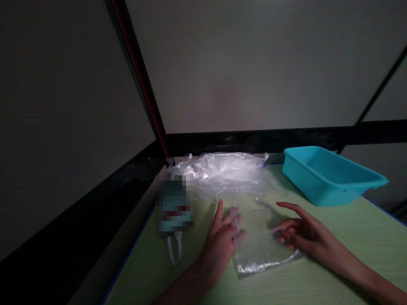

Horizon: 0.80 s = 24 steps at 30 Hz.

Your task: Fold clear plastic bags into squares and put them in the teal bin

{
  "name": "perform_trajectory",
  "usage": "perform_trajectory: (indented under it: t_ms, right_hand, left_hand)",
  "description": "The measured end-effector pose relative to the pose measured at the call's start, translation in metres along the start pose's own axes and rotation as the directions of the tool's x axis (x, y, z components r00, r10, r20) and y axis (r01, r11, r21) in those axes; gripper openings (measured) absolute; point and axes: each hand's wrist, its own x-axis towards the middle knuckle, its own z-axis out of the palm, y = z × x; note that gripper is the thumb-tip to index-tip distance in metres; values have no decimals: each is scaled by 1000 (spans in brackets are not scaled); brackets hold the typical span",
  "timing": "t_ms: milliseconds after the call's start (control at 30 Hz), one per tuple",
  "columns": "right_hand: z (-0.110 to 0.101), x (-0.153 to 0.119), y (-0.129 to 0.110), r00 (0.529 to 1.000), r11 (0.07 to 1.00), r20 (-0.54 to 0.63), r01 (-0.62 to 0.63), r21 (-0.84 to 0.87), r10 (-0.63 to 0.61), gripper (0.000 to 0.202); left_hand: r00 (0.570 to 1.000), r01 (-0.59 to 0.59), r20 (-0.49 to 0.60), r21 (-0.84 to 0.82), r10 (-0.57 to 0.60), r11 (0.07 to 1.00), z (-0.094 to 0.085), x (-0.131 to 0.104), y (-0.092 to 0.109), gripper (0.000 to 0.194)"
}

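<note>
A clear plastic bag [262,250] lies spread on the table between my hands, its shiny lower edge towards me. My left hand [221,239] is at the bag's left side. Its index finger points away, and the other fingers and thumb close on the thin film, which partly covers the fingertips. On the right side, my right hand [303,233] has its index finger stretched out above, while the thumb and curled fingers pinch the film. Behind the bag, a crumpled heap of clear plastic [222,171] lies along the far edge.
A turquoise plastic basin [330,178] stands at the back right of the pale green table [349,250]. To the left lies a blurred-out teal item [174,212] with a white loop [174,250]. Wall panels rise behind the table and on the left.
</note>
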Motion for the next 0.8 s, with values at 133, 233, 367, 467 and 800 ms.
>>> perform_trajectory:
  t_ms: [133, 233, 367, 467, 800]
  right_hand:
    - [0, 1, 0, 999, 997, -17, 36, -62, -37, 51]
    - [-2, 2, 0, 997, 989, -34, 59, -133, -64, 46]
    - [-3, 2, 1, 996, 967, -21, 78, -241, -86, 34]
    - [-3, 2, 0, 993, 944, 5, 114, -308, -119, 29]
    - [0, 2, 2, 988, 892, 18, 145, -429, -152, 23]
  left_hand:
    - [995, -94, 25, 100, 92, 991, 0, 2, 1, 96]
    - [990, -141, 42, 218, 135, 966, -2, 2, 1, 77]
    - [977, -213, 71, 337, 201, 917, -9, 3, 0, 51]
    - [963, -269, 87, 429, 257, 863, -12, 5, -1, 48]
    - [942, -309, 92, 610, 322, 729, -11, 4, -1, 48]
